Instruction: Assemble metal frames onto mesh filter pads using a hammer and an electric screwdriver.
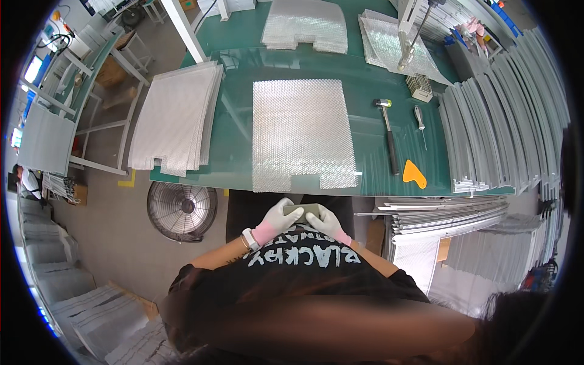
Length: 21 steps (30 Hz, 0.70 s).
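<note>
Close to my chest, just off the table's front edge, I hold a small grey-green rectangular piece (302,212) in both hands. White gloves with pink cuffs cover them. My left hand (281,219) closes round one end with its thumb on top, and my right hand (326,221) grips the other end. The piece's underside and exact kind are hidden. Straight ahead, a silvery panel with a honeycomb-like surface (302,131) lies flat on the green table (237,128); a notch is cut into its near edge.
Right of the panel lie a mallet (390,137), a screwdriver (419,118) and an orange scraper (414,174). Stacked sheets (173,118) overhang the table's left side. More sheets (304,24) are at the back. Panels (499,121) crowd the right. A floor fan (182,210) stands lower left.
</note>
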Available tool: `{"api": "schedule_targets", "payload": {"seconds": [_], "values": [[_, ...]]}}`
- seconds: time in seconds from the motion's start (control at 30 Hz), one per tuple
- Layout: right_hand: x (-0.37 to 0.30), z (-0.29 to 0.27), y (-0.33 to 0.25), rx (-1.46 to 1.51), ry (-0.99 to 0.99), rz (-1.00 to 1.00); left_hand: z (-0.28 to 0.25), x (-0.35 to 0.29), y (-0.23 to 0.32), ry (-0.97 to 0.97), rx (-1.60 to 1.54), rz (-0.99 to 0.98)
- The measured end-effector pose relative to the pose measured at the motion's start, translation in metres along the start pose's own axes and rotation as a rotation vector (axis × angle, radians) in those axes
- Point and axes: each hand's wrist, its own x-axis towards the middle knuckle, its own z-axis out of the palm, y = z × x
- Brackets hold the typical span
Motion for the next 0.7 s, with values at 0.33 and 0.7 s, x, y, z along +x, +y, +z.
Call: {"api": "schedule_targets", "payload": {"seconds": [0.33,0.7], "values": [[0.015,0.027,-0.056,-0.885,0.073,-0.667,-0.072,-0.004,0.038,0.281,1.070,0.621],[0.001,0.035,-0.033,-1.089,0.031,-0.557,-0.085,-0.047,0.000,0.608,0.499,0.255]]}}
